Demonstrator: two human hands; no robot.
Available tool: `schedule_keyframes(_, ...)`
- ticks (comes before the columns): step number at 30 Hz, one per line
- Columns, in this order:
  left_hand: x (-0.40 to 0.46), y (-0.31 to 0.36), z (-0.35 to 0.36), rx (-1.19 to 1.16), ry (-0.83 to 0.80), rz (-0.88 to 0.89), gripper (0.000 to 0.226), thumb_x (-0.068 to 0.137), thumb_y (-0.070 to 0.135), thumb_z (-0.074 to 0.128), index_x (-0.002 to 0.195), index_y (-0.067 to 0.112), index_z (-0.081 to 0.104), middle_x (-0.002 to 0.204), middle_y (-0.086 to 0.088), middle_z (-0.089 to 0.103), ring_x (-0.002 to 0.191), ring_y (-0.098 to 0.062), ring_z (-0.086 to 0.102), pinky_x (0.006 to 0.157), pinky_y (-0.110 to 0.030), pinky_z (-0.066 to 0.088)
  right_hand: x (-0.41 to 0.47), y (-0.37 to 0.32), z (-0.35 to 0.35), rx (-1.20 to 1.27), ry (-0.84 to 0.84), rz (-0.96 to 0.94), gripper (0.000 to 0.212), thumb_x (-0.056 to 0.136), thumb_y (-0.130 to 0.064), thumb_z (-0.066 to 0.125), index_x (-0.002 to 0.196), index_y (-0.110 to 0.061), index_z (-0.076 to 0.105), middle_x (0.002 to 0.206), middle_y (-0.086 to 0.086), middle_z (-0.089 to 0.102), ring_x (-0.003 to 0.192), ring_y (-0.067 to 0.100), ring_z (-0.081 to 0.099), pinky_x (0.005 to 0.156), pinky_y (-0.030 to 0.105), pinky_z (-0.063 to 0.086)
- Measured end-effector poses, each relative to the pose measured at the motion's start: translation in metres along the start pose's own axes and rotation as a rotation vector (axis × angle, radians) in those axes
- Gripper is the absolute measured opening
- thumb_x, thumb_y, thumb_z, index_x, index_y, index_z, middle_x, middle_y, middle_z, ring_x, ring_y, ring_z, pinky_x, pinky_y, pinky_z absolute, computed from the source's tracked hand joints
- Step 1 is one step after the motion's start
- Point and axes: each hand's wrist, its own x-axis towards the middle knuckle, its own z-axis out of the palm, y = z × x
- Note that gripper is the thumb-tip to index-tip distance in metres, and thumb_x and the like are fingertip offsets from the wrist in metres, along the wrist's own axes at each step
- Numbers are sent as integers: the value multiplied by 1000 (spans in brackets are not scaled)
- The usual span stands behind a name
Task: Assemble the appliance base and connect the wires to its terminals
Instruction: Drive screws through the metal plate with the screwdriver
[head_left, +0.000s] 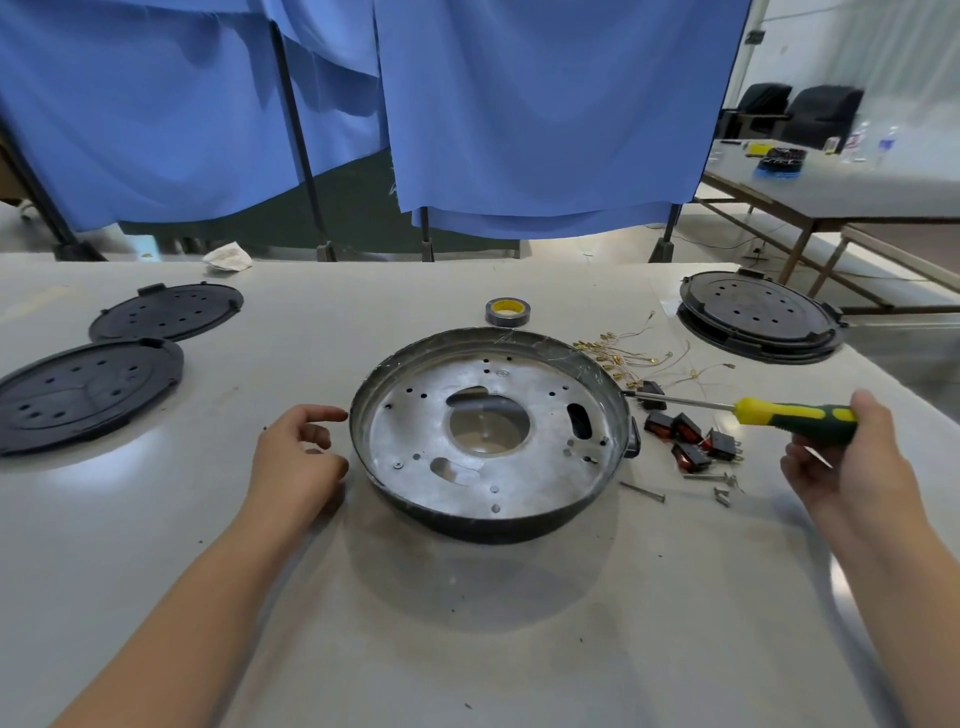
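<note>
Appliance base (491, 426) is sitting mid-worktop, open side up, metal plate w/ holes showing inside; no wires or switches fitted in it as far as I can see. Left hand (296, 457) is resting on the worktop (467, 649) just left of the base rim, fingers loosely curled, holding nothing. Right hand (841, 457) is gripping the screwdriver (779, 415) by its yellow/green handle, shaft pointing left toward the base's right rim.

Parts are lying loose to the right: wires (623, 358) w/ brass terminals in a heap, rocker switches (691, 436) near them, screws (722, 491) nearer. Tape roll (506, 312) is sitting just beyond the base. Black covers (88, 395) are lying far left, another stack (756, 314) far right.

Judgement: early stage. Switch mounting, wire-to-terminal hookup, cover closing all look left to do.
</note>
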Motion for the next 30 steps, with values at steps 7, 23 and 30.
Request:
schedule_keyframes(7, -22, 14, -12, 362, 14, 455, 53, 70, -12, 54, 107, 26, 58, 87, 6, 51, 67, -7, 49, 61, -21, 38, 10, -9, -28, -23, 84, -39, 29, 84, -53, 53, 84, -24, 54, 79, 1, 60, 68, 13, 57, 62, 24, 49)
schedule_keyframes(23, -62, 61, 27, 1076, -539, 869, 72, 81, 50, 54, 147, 35, 27, 144, 13, 34, 138, -9, 28, 120, -45, 7, 7, 7, -35, -2, 27, -118, 24, 90, -39, 59, 86, -16, 54, 84, 7, 65, 56, 11, 70, 54, 20, 56)
schedule_keyframes(30, -58, 77, 42, 955, -824, 630, 96, 78, 52, 65, 153, 32, 9, 148, 10, 31, 141, -8, 19, 120, -35, -4, 4, 7, -38, -26, 59, -169, 26, 89, -39, 62, 85, -14, 53, 85, 8, 67, 63, 13, 72, 59, 18, 56)
